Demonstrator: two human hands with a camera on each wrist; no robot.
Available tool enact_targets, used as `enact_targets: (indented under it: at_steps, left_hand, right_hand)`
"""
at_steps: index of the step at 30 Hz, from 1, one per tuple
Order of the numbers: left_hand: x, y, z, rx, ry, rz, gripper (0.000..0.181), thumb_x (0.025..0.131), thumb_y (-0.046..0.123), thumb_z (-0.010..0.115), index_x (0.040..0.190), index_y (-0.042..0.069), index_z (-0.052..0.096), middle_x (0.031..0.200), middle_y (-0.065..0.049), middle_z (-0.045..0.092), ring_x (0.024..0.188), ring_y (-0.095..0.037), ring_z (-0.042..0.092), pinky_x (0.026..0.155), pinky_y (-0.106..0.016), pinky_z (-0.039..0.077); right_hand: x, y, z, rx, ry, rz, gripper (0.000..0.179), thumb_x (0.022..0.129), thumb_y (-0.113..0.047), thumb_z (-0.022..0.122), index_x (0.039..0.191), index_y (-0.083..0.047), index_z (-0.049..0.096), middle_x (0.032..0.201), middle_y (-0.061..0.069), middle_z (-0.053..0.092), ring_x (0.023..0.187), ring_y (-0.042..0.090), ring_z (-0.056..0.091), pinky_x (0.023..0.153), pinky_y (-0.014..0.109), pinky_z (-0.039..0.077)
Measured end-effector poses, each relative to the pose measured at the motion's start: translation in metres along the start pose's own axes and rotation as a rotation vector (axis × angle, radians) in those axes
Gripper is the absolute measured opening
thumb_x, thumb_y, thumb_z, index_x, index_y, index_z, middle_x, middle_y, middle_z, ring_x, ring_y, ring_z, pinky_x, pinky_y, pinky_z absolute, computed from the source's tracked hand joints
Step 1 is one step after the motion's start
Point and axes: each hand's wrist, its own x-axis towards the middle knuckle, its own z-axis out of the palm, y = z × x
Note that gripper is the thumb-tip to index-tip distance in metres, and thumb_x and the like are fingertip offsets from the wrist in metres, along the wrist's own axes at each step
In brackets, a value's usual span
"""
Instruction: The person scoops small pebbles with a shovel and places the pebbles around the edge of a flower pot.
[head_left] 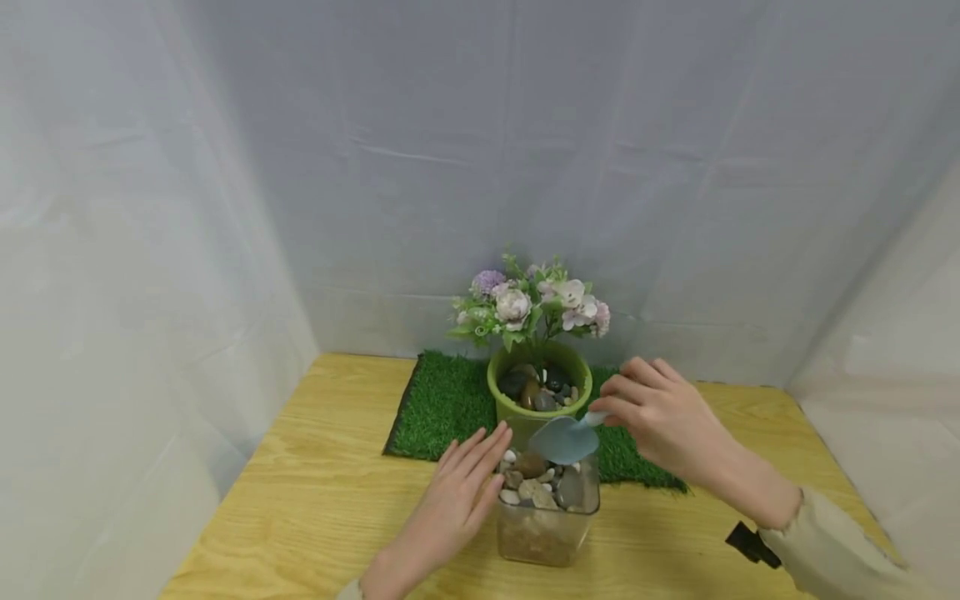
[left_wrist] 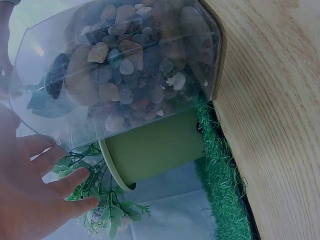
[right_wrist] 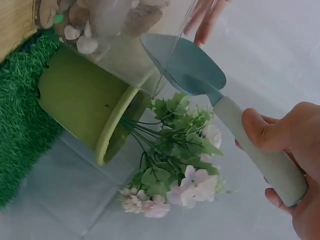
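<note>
My right hand (head_left: 663, 421) grips the pale handle of a small trowel (right_wrist: 195, 67), thumb laid along it in the right wrist view. The trowel's blue-grey blade hangs tilted over the rim of a clear plastic container (head_left: 543, 537). Pebbles (head_left: 536, 483) of mixed colours and sizes fill that container. At its left side my left hand (head_left: 453, 492) has its fingers extended, fingertips right at the rim. Just behind stands a green flowerpot (head_left: 517, 412) with stones (head_left: 543, 400) inside and pink, white and purple flowers (head_left: 513, 308) rising from it.
Under the pot lies a green artificial turf mat (head_left: 442, 408) on the wooden table (head_left: 300, 500). White sheeting (head_left: 450, 167) hangs behind the table and on both sides. A black strap piece (head_left: 752, 544) shows by the right sleeve (head_left: 832, 542).
</note>
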Motion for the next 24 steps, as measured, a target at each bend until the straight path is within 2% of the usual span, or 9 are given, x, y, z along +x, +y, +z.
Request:
enact_targets:
  at_steps: [3, 5, 7, 8, 10, 12, 15, 19, 24]
  left_hand:
    - [0.000, 0.000, 0.000, -0.002, 0.003, 0.002, 0.053, 0.109, 0.028, 0.047, 0.160, 0.021, 0.034, 0.165, 0.007, 0.028, 0.149, -0.028, 0.034, 0.121, -0.058, 0.022]
    - [0.000, -0.001, 0.000, 0.007, 0.008, 0.009, 0.053, 0.109, 0.027, 0.047, 0.160, 0.020, 0.034, 0.165, 0.005, 0.029, 0.149, -0.029, 0.035, 0.120, -0.059, 0.023]
    - [0.000, -0.001, 0.000, 0.016, 0.008, 0.012, 0.053, 0.109, 0.028, 0.047, 0.160, 0.020, 0.034, 0.165, 0.005, 0.030, 0.148, -0.029, 0.035, 0.120, -0.059, 0.024]
    - [0.000, -0.001, 0.000, 0.023, 0.011, 0.016, 0.053, 0.109, 0.028, 0.047, 0.159, 0.019, 0.035, 0.165, 0.004, 0.030, 0.148, -0.029, 0.035, 0.120, -0.059, 0.024]
    - [0.000, -0.001, 0.001, 0.031, 0.012, 0.019, 0.053, 0.109, 0.028, 0.047, 0.159, 0.018, 0.035, 0.165, 0.004, 0.030, 0.148, -0.028, 0.035, 0.120, -0.059, 0.024]
    - [0.001, -0.001, 0.002, 0.031, 0.012, 0.019, 0.052, 0.109, 0.028, 0.047, 0.159, 0.017, 0.036, 0.165, 0.004, 0.031, 0.148, -0.028, 0.035, 0.120, -0.059, 0.024]
    - [0.001, -0.002, 0.002, 0.020, 0.008, 0.014, 0.052, 0.109, 0.027, 0.048, 0.158, 0.017, 0.037, 0.164, 0.004, 0.031, 0.148, -0.029, 0.035, 0.120, -0.060, 0.024]
    - [0.001, -0.002, 0.002, -0.004, -0.001, 0.000, 0.052, 0.109, 0.026, 0.048, 0.159, 0.018, 0.037, 0.164, 0.004, 0.032, 0.148, -0.029, 0.035, 0.119, -0.062, 0.025]
    - [0.001, -0.001, 0.002, -0.014, 0.007, -0.001, 0.052, 0.108, 0.025, 0.049, 0.158, 0.019, 0.037, 0.164, 0.003, 0.034, 0.148, -0.029, 0.036, 0.118, -0.063, 0.027]
  right_hand:
    - [0.009, -0.002, 0.000, -0.068, -0.043, -0.097, 0.015, 0.085, 0.000, 0.071, 0.093, -0.011, 0.076, 0.094, 0.003, 0.071, 0.091, 0.025, 0.058, 0.073, 0.039, 0.047]
    - [0.014, -0.004, 0.000, -0.126, -0.073, -0.143, 0.027, 0.100, 0.000, 0.051, 0.096, -0.011, 0.075, 0.096, 0.003, 0.072, 0.093, 0.025, 0.058, 0.076, 0.039, 0.049]
    - [0.017, -0.008, -0.001, -0.181, -0.107, -0.175, 0.038, 0.107, -0.004, 0.039, 0.099, -0.010, 0.075, 0.099, 0.003, 0.072, 0.095, 0.026, 0.059, 0.078, 0.039, 0.049]
    - [0.019, -0.009, -0.001, -0.206, -0.122, -0.187, 0.037, 0.108, -0.007, 0.040, 0.100, -0.010, 0.076, 0.100, 0.003, 0.072, 0.096, 0.025, 0.059, 0.079, 0.039, 0.049]
    - [0.021, -0.013, -0.001, -0.258, -0.154, -0.209, 0.025, 0.103, -0.008, 0.052, 0.101, -0.010, 0.077, 0.102, 0.004, 0.073, 0.098, 0.024, 0.060, 0.080, 0.038, 0.049]
    - [0.022, -0.017, 0.000, -0.312, -0.185, -0.233, 0.014, 0.089, -0.010, 0.071, 0.101, -0.011, 0.078, 0.104, 0.003, 0.073, 0.100, 0.023, 0.060, 0.082, 0.038, 0.049]
    - [0.023, -0.023, 0.004, -0.402, -0.228, -0.269, 0.026, 0.076, -0.015, 0.085, 0.101, -0.013, 0.079, 0.105, 0.003, 0.074, 0.102, 0.021, 0.059, 0.081, 0.036, 0.048]
    - [0.025, -0.032, 0.013, -0.484, -0.280, -0.289, 0.024, 0.079, -0.019, 0.086, 0.100, -0.011, 0.079, 0.103, 0.005, 0.072, 0.100, 0.021, 0.057, 0.079, 0.036, 0.047]
    - [0.031, -0.043, 0.020, -0.549, -0.299, -0.327, 0.013, 0.083, -0.022, 0.084, 0.086, -0.013, 0.076, 0.094, 0.007, 0.067, 0.092, 0.022, 0.052, 0.078, 0.036, 0.046]
